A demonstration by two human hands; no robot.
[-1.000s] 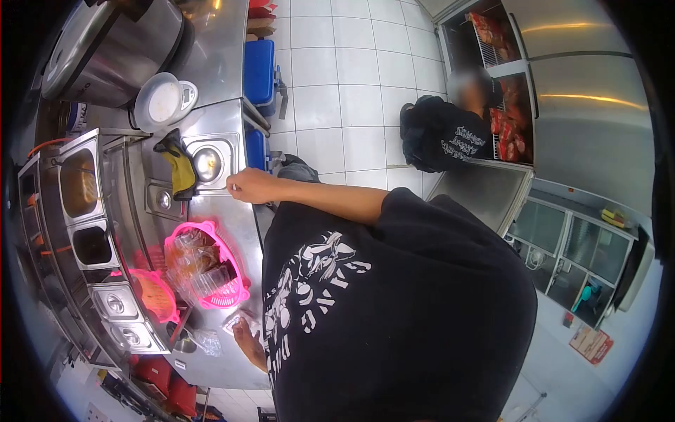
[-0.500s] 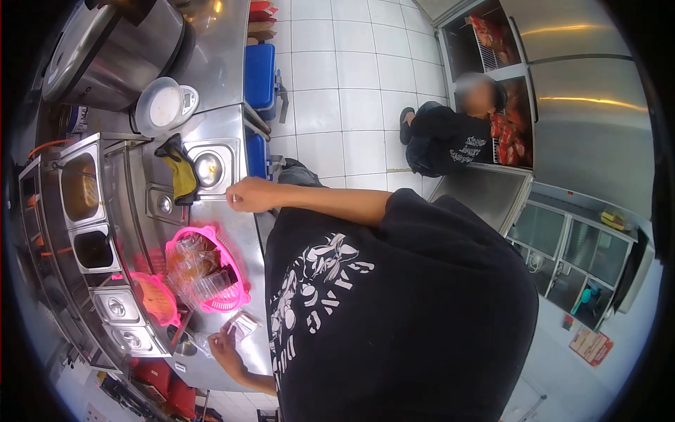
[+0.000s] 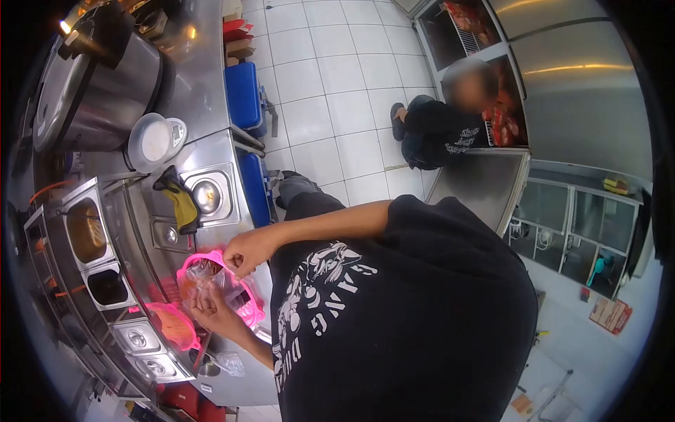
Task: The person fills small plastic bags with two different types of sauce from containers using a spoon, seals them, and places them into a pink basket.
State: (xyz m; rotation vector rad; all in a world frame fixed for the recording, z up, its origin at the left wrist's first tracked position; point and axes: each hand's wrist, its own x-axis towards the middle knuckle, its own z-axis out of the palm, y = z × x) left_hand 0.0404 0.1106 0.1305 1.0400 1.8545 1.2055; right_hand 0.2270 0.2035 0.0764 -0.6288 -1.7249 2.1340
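Both hands meet over the pink basket [image 3: 242,299] on the steel tabletop [image 3: 211,151], working a clear plastic bag [image 3: 211,278] between them. The left hand [image 3: 211,313] lies under the bag with its fingers curled up around it, gripping it from below; the right hand [image 3: 246,252] comes in from above, its fingers pinched closed on the bag's upper edge. The bag hangs just above the basket, so whether it touches the packets [image 3: 200,271] inside cannot be told. The hands and bag cover most of the basket, leaving only its rim in sight. Just left of the basket sits a second pink basket [image 3: 172,327], and near it two lidded steel pans [image 3: 144,352] are set into the tabletop. A crumpled clear wrapper [image 3: 228,362] lies on the near edge of the tabletop. Farther along are two open wells [image 3: 95,253] with dark contents, a yellow and black glove [image 3: 179,200] draped beside a round lidded pan [image 3: 209,193], a white scale [image 3: 156,139] and a large steel pot [image 3: 95,84]. The person's black printed shirt [image 3: 394,316] fills the near right and hides the tabletop's edge there. On the tiled floor [image 3: 337,105] far right, another person [image 3: 443,126] crouches at an open steel cabinet [image 3: 492,77] of red packets.
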